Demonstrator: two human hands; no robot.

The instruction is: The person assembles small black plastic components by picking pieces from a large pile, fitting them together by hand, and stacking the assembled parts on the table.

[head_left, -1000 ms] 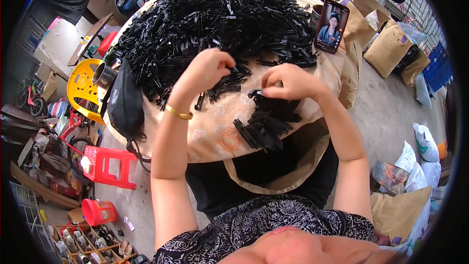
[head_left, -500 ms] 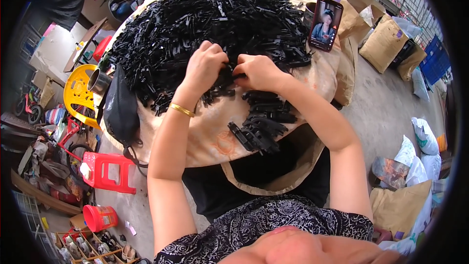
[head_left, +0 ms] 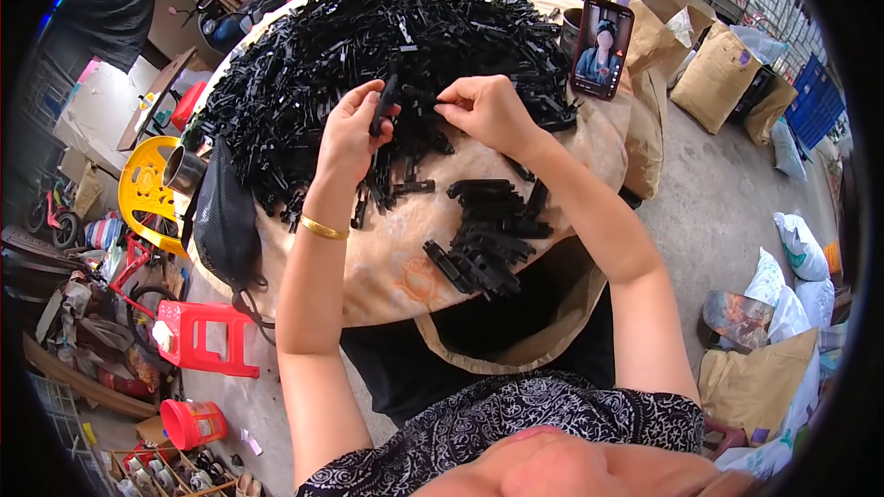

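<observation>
While a small stack of black clips [head_left: 488, 235] lies on the counter [head_left: 387, 267] nearer than both hands, the left hand [head_left: 348, 133] now pinches one black piece [head_left: 383, 103] upright, and the right hand [head_left: 483, 110], fingers curled, has drawn slightly apart beside the big black heap [head_left: 368, 37] beyond.

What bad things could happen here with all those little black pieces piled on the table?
The big pile of black pieces reaches the table's far edge, so some might slide off. The small stack sits near the front edge, above an open sack; a bump from an arm could scatter it. The phone leans upright beside the pile and might tip over.
</observation>
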